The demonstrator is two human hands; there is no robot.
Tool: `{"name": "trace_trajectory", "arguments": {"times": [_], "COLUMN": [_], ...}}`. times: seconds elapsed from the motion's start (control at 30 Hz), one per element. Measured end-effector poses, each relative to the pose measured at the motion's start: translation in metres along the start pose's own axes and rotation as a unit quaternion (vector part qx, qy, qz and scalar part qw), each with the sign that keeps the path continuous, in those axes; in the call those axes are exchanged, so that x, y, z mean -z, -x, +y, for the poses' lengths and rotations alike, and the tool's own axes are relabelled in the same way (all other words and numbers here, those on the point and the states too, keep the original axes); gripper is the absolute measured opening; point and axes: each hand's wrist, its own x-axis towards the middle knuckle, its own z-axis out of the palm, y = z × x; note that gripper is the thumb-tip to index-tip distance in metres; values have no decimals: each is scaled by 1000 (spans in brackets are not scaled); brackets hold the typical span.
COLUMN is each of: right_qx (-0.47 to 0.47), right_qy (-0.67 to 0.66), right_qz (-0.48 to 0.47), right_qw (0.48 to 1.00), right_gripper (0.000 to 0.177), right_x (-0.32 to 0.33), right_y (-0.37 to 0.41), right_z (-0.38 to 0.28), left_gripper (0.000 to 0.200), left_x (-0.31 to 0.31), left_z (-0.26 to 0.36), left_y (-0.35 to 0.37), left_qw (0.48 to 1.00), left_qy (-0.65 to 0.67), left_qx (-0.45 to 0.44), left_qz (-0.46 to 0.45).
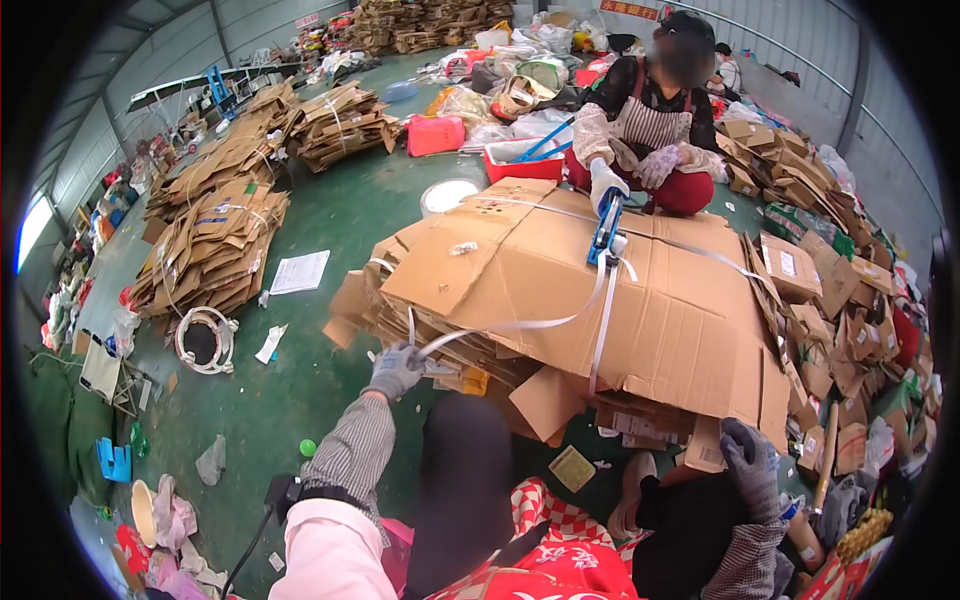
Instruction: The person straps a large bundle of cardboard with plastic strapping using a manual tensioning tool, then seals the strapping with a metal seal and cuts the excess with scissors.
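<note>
A large stack of flattened cardboard (680,310) lies in front of me, with white straps around it. My left hand (395,370), in a grey glove, is closed on a white strap (520,325) at the stack's left near side. That strap runs up to a blue strapping tool (603,235) on top of the stack, which a co-worker's gloved hand (606,185) grips. My right hand (750,460), also gloved, is by my knee near the stack's right front corner. Its fingers point upward and look empty.
The co-worker (655,120) squats behind the stack beside a red bin (520,165). Strapped cardboard bundles (215,245) lie at left, near a coil of white strap (205,340). Loose boxes (840,330) pile up on the right. Paper (300,272) and scraps litter the green floor.
</note>
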Motion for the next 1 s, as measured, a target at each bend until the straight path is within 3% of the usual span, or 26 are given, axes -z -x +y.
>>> {"name": "trace_trajectory", "arguments": {"times": [0.03,0.1,0.13,0.17,0.2,0.23,0.3,0.37,0.43,0.47,0.5,0.53,0.57,0.6,0.67,0.7,0.77,0.87,0.97,1.0], "right_qx": [-11,1,14,15,8,1,2,3,36,36,51,65,66,48,28,37,43,65,49,39], "right_qy": [-2,10,22,24,22,18,27,35,58,56,74,91,89,80,70,80,89,101,64,55], "right_qz": [-13,-19,-20,-21,-23,-25,-23,-18,-19,-20,-18,-16,-15,-15,-11,-7,0,18,16,-4], "right_qw": [1000,1000,999,999,999,1000,999,999,997,998,996,994,994,996,997,996,995,993,997,998], "right_gripper": [28,28,28,28,28,28,28,28,26,26,26,26,26,28,29,29,29,29,29,30], "right_x": [-1,-6,-7,-7,-8,-8,-8,-9,-10,-10,-11,-11,-11,-11,-12,-12,-12,-12,-10,-7], "right_y": [-1,-4,-5,-5,-5,-5,-4,-6,-5,-5,-5,-5,-6,-5,-4,-3,-2,-1,-2,-4], "right_z": [-2,2,2,-1,-7,-10,-10,-7,0,2,2,2,0,-3,-5,-5,-2,5,9,4], "left_gripper": [25,25,26,26,29,33,39,43,40,34,30,36,44,40,43,41,39,35,29,29], "left_x": [0,-5,-10,-13,-14,-14,-40,-3,31,46,87,86,162,175,269,294,351,396,383,368], "left_z": [-4,-13,-12,-13,-12,-13,-51,-78,-124,-161,-158,-202,-122,-145,-49,-12,55,160,248,274], "left_y": [-1,1,-1,1,1,1,-1,18,15,6,4,-33,-18,-56,-64,-73,-87,-74,-71,-71], "left_qw": [1000,986,991,991,976,928,942,951,970,979,985,959,964,920,904,829,743,714,687,644], "left_qy": [0,162,118,119,158,189,-33,-106,-68,-71,-52,4,-67,-16,-18,-127,-127,-153,-222,-247], "left_qx": [0,0,-52,-50,-26,-2,-10,55,191,188,155,162,110,28,-82,-142,-265,-373,-488,-518], "left_qz": [-2,47,35,35,-146,-322,-333,-284,-133,-30,54,233,233,390,419,525,602,573,491,506]}}
